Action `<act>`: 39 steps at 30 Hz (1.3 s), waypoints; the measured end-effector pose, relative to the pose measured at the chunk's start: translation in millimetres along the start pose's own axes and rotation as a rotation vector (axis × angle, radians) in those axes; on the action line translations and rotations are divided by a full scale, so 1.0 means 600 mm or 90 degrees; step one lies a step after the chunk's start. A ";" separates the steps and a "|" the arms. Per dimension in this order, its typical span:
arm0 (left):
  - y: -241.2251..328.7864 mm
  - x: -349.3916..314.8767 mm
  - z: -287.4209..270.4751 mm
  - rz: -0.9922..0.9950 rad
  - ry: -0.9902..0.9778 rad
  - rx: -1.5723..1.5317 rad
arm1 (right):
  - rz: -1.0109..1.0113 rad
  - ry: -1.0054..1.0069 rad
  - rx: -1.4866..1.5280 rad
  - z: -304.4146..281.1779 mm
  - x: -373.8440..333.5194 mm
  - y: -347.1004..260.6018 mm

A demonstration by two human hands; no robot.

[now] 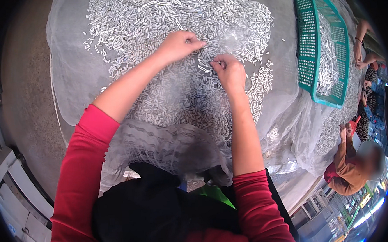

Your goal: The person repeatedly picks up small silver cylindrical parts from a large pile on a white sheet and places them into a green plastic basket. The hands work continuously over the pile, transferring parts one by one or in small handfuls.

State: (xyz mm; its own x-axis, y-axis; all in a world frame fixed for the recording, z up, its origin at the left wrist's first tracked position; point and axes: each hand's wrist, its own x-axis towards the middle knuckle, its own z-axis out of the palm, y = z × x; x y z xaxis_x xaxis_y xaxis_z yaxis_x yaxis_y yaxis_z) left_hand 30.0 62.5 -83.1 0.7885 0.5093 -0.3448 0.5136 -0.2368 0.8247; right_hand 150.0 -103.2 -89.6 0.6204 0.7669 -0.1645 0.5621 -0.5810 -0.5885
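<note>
A broad spread of small silver-grey, rod-like pieces covers the table in front of me, thick in most places. Over the middle of it is my left hand, thumb and fingertips pinched together; whatever might be between them is too small to make out. To its right and a little nearer, my right hand is also closed in a pinch, its contents hidden. Just left of the right fingertips lies a longer pale, loop-shaped piece among the small ones. Both hands stay low over the pieces.
Pale mesh cloth lies under the pieces and bunches at the near edge. At the right stands a green plastic basket holding long silvery strips. Other people work along the right side, one in a brown sleeve.
</note>
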 end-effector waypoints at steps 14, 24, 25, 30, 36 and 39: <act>0.011 -0.022 -0.021 -0.074 -0.265 -0.533 | 0.095 -0.100 0.366 -0.058 0.006 0.046; 0.000 -0.027 0.044 0.186 -0.075 0.028 | 0.017 -0.145 0.525 -0.059 0.009 0.052; -0.002 -0.028 0.053 0.290 -0.028 0.187 | 0.104 -0.229 0.779 -0.077 -0.002 0.059; 0.004 -0.030 0.082 0.311 0.004 0.367 | 0.122 -0.334 1.050 -0.094 -0.030 0.063; 0.002 -0.021 0.053 0.193 -0.013 0.284 | 0.083 -0.190 0.301 -0.040 -0.018 0.011; -0.012 -0.026 -0.001 0.029 -0.051 -0.024 | -0.004 -0.117 0.015 -0.002 -0.022 -0.019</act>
State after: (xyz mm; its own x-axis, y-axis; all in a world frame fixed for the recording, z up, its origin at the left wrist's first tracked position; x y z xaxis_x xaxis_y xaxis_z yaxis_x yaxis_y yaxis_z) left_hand 13.7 56.6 -83.4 0.8363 0.4301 -0.3401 0.4644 -0.2256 0.8564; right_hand 135.9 -107.3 -79.7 0.5051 0.8085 -0.3020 0.5507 -0.5713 -0.6086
